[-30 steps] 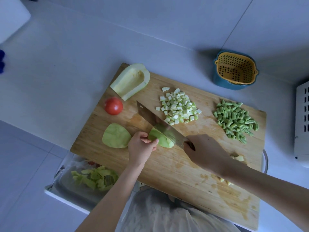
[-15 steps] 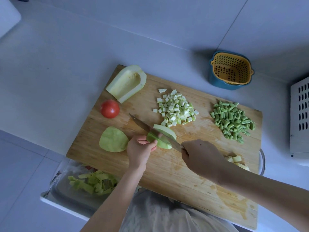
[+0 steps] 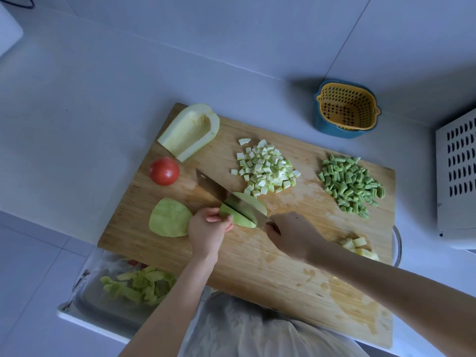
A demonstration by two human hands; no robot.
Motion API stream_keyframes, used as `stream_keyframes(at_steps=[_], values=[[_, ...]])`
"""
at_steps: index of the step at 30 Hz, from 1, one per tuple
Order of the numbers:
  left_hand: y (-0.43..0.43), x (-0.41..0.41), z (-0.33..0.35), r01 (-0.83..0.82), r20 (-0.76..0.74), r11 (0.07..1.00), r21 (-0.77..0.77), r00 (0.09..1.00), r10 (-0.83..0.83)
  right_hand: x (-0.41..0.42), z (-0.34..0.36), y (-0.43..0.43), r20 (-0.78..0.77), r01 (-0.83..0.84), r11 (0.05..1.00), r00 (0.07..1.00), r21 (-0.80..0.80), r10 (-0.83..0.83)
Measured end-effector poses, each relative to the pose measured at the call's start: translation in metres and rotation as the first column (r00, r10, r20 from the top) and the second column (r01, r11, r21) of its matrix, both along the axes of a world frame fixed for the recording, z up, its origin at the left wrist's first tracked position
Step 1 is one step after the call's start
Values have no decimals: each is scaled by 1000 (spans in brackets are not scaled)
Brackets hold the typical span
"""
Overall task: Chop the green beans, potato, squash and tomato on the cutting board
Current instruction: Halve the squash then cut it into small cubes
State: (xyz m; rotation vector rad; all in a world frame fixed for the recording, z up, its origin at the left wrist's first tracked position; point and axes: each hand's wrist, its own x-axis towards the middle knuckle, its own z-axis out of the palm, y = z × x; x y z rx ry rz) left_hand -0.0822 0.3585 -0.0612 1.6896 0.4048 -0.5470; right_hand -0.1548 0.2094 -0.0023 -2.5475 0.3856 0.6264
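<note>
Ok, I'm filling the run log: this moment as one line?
step: cutting squash piece | left hand: holds it on cutting board | right hand: grips knife | tomato: whole

You are wearing a pale, whitish, creased garment over your torso; your left hand and right hand are showing bare, as are both forearms.

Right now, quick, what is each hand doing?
Left hand: fingers curled on the squash piece, holding it on the cutting board.
Right hand: closed round the handle of the knife, blade in the squash piece.
</note>
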Motion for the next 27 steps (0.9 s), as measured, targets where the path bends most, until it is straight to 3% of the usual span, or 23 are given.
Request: stream_keyframes(at_steps=[8,27], values=[[-3,0,-3,-59,-21,998,-27,998,59,-21,28,4,37,-28,993,999,-113,33],[-6,0,-9,-72,29,997,18,997,71,-3,8,17,-127,-93,974,990,-207,68]])
